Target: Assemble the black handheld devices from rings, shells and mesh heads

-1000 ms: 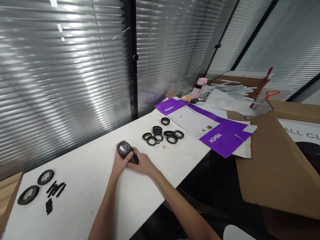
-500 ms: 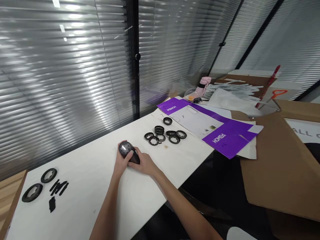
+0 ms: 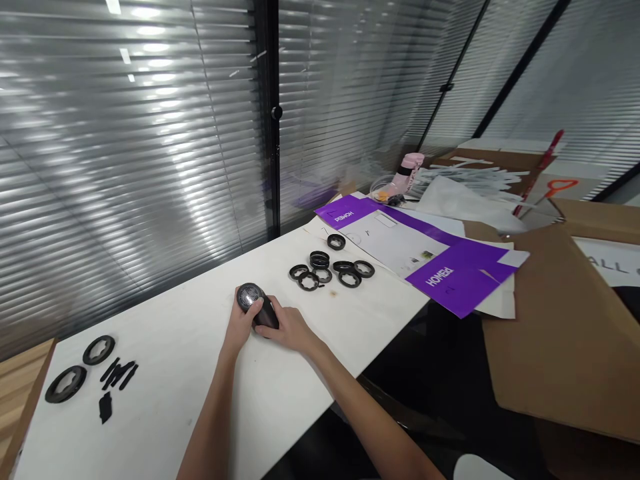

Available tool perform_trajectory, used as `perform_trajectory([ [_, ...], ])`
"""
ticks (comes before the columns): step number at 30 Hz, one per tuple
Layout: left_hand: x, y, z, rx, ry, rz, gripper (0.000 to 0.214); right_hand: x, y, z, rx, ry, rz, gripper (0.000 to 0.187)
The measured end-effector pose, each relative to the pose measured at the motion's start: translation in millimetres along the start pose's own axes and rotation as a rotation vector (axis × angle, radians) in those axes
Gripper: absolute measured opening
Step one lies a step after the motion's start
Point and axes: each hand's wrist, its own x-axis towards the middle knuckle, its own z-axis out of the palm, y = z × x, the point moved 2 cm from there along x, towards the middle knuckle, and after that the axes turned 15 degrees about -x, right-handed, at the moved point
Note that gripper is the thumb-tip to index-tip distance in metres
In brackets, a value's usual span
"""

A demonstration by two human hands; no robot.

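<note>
- Gripping together, the left hand point(image 3: 239, 328) and the right hand point(image 3: 289, 331) were both closed round the dark handheld device point(image 3: 261, 310), which lay low on the white table point(image 3: 200, 400), near the ring cluster point(image 3: 330, 270) and on the person's side of it.
- Its round mesh head point(image 3: 247, 296) pointed up and away from the ring cluster. The left fingers were curled at the head's rim and the right hand was wrapped over the body behind it.
- Against the frames a second and half a second before, almost nothing had altered. Neither hand had let go, and the device had neither lifted nor travelled toward the ring cluster.
- The one small difference lay at the rim, where the left fingers seemed pressed closer against the mesh head. I judge that the work was on the head itself, gripping or twisting it, rather than carrying the device anywhere.
- The view had drifted a little, so everything sat slightly shifted in the picture.
- The purple carton point(image 3: 450, 270) beyond the ring cluster and the black discs point(image 3: 80, 367) and strips point(image 3: 117, 375) far to the other side lay as they had.
</note>
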Motion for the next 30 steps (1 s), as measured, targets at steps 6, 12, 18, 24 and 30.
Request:
perform_trajectory([
  [6, 0, 5, 1.8, 0.006, -0.003, 0.005, 0.050, -3, -3, -5, 0.067, -0.037, 0.028, 0.062],
  [12, 1, 3, 3.9, 0.024, -0.012, 0.023, 0.054, -2, 1, -8, 0.250, -0.047, 0.028, 0.052],
  [18, 9, -2, -8.1, 0.033, -0.037, 0.052, 0.068, 3, 8, -6, 0.452, -0.009, 0.007, 0.030],
  [24, 5, 8, -7.9, 0.077, -0.042, 0.171, 0.060, 4, 8, -6, 0.469, -0.002, -0.013, 0.030],
  [30, 2, 7, -4.2, 0.106, 0.026, 0.208, 0.054, 4, 9, -5, 0.431, -0.003, -0.025, 0.029],
])
